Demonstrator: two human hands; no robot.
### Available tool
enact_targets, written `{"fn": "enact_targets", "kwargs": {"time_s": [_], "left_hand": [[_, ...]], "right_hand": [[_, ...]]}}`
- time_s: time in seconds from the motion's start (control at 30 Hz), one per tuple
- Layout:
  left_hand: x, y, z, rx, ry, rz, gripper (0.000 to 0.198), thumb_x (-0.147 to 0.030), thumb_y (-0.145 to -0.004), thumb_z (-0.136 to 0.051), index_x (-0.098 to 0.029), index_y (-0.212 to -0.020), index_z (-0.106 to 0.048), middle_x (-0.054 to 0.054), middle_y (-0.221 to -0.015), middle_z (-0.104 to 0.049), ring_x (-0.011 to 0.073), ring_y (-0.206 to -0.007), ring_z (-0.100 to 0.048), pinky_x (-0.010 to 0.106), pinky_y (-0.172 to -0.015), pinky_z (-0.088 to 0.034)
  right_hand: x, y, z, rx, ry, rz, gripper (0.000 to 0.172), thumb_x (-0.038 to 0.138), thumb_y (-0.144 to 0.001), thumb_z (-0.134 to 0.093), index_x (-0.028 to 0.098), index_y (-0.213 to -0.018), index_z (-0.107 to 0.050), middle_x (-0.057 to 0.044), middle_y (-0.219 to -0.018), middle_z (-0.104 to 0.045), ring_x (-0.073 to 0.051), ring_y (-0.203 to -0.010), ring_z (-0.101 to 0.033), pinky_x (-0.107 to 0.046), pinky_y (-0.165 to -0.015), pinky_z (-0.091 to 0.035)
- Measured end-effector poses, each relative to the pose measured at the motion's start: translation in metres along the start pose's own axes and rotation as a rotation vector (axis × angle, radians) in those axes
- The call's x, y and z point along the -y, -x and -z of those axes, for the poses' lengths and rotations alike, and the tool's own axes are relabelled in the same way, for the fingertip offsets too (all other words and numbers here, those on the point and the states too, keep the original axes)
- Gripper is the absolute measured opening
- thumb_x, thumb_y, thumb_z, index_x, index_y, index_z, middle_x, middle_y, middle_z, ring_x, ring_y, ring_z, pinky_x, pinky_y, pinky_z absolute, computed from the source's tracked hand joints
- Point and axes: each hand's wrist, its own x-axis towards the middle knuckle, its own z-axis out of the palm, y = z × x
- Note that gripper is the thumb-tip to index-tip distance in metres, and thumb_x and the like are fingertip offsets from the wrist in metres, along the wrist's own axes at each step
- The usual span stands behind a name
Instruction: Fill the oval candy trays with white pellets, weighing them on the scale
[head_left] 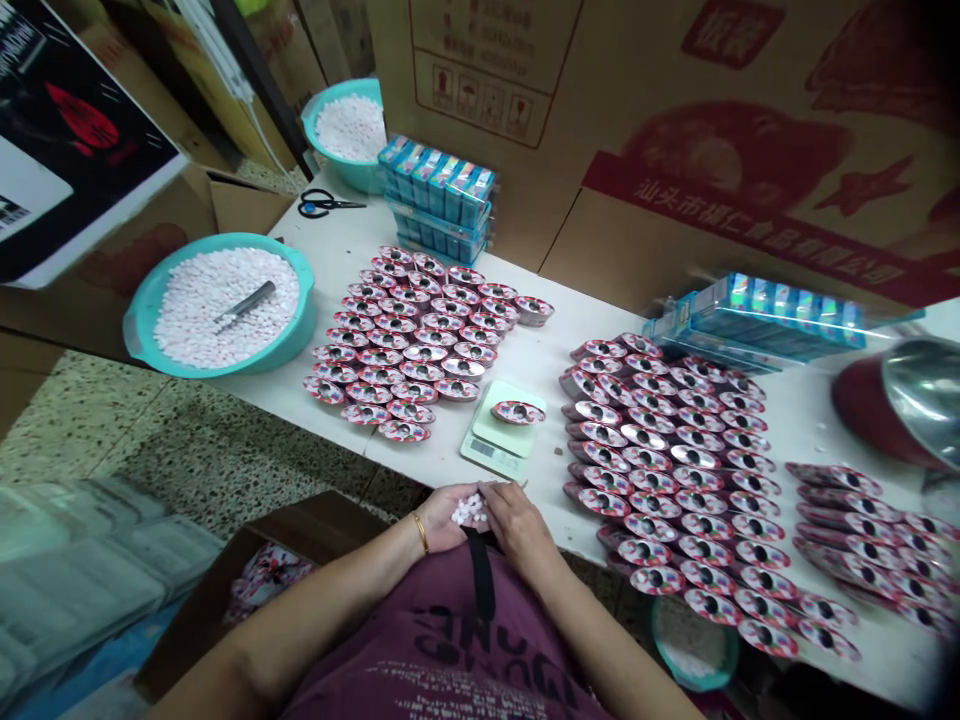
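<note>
My left hand [442, 518] is cupped palm up at the table's front edge, cradling a small pile of white candy-like pellets [470, 511]. My right hand [519, 522] rests against that palm from the right. Its fingers are pressed together with the tips beside the pellets; what lies under them is hidden. Just beyond both hands stands a pale green kitchen scale [491, 455], bearing one red-and-white printed pouch [517, 412]. Rows of upright pouches [409, 325] stand left of the scale, and another block of pouches [675, 455] stands on its right. Many show dark round openings on top.
A turquoise basin [300, 330] of white pellets, with a metal scoop [244, 308] in it, sits at left. Behind are black scissors [319, 204], a second basin [367, 180] and blue wrapped packs [439, 195]. A large carton [600, 220] walls the back; a metal bowl [862, 400] stands right.
</note>
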Motion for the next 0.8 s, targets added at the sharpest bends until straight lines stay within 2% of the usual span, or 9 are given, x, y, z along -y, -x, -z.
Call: {"fn": "enact_targets", "kwargs": {"time_s": [0.17, 0.33, 0.4, 0.47, 0.53, 0.6, 0.7, 0.8], "left_hand": [[0.002, 0.005, -0.006, 0.05, -0.038, -0.021, 0.021, -0.017, -0.073, -0.05, -0.004, -0.088, -0.058, 0.009, -0.077, -0.063, 0.0142, -0.072, -0.057, 0.027, -0.073, -0.041], [-0.001, 0.004, -0.014, 0.038, -0.036, -0.029, 0.019, -0.012, -0.071, -0.051, -0.004, -0.086, -0.059, 0.009, -0.077, -0.063, 0.0137, -0.075, -0.058, 0.027, -0.079, -0.041], [-0.004, 0.003, -0.015, 0.051, -0.03, -0.045, 0.021, -0.012, -0.072, -0.05, -0.003, -0.088, -0.058, 0.01, -0.079, -0.063, 0.0143, -0.077, -0.058, 0.027, -0.081, -0.04], [-0.009, 0.003, -0.017, 0.065, -0.037, -0.053, 0.025, -0.014, -0.072, -0.049, -0.001, -0.092, -0.057, 0.013, -0.086, -0.063, 0.017, -0.084, -0.058, 0.028, -0.082, -0.039], [-0.015, 0.003, -0.018, 0.087, -0.049, -0.068, 0.029, -0.015, -0.072, -0.049, -0.001, -0.097, -0.055, 0.017, -0.096, -0.06, 0.0207, -0.092, -0.055, 0.03, -0.084, -0.039], [-0.019, 0.004, -0.019, 0.105, -0.056, -0.094, 0.031, -0.016, -0.073, -0.049, -0.001, -0.1, -0.053, 0.019, -0.104, -0.056, 0.023, -0.098, -0.052, 0.03, -0.084, -0.038], [-0.024, 0.007, -0.02, 0.109, -0.052, -0.132, 0.032, -0.015, -0.073, -0.048, -0.001, -0.101, -0.052, 0.02, -0.107, -0.054, 0.0233, -0.1, -0.05, 0.03, -0.085, -0.038], [-0.025, 0.011, -0.018, 0.101, -0.041, -0.143, 0.031, -0.015, -0.073, -0.047, -0.002, -0.101, -0.052, 0.018, -0.106, -0.055, 0.0226, -0.1, -0.051, 0.03, -0.084, -0.038]], "right_hand": [[-0.013, 0.001, 0.004, 0.072, -0.02, 0.022, 0.019, 0.018, -0.08, -0.04, 0.015, -0.094, -0.054, -0.008, -0.089, -0.054, -0.017, -0.084, -0.048, -0.029, -0.07, -0.046], [-0.018, 0.002, 0.012, 0.082, -0.082, 0.053, 0.018, 0.015, -0.079, -0.041, 0.017, -0.092, -0.053, -0.006, -0.086, -0.054, -0.017, -0.082, -0.048, -0.03, -0.07, -0.045], [-0.022, -0.001, 0.017, 0.012, -0.164, 0.019, 0.017, 0.015, -0.079, -0.041, 0.018, -0.09, -0.053, -0.005, -0.083, -0.054, -0.016, -0.08, -0.049, -0.029, -0.07, -0.044], [-0.031, -0.01, 0.024, -0.125, -0.243, -0.058, 0.014, 0.016, -0.078, -0.042, 0.018, -0.085, -0.054, -0.004, -0.079, -0.054, -0.014, -0.076, -0.05, -0.028, -0.068, -0.044], [-0.044, -0.027, 0.033, -0.281, -0.285, -0.151, 0.012, 0.018, -0.077, -0.043, 0.018, -0.081, -0.054, -0.003, -0.076, -0.054, -0.013, -0.07, -0.051, -0.026, -0.064, -0.044], [-0.06, -0.048, 0.041, -0.383, -0.288, -0.213, 0.011, 0.02, -0.076, -0.044, 0.018, -0.079, -0.055, -0.003, -0.076, -0.055, -0.012, -0.067, -0.051, -0.025, -0.061, -0.044], [-0.079, -0.07, 0.049, -0.412, -0.265, -0.24, 0.012, 0.021, -0.075, -0.046, 0.018, -0.081, -0.056, -0.003, -0.076, -0.056, -0.012, -0.067, -0.052, -0.025, -0.061, -0.044], [-0.079, -0.068, 0.051, -0.432, -0.191, -0.245, 0.015, 0.021, -0.077, -0.044, 0.018, -0.084, -0.057, -0.004, -0.081, -0.057, -0.014, -0.075, -0.053, -0.028, -0.069, -0.044]]}}
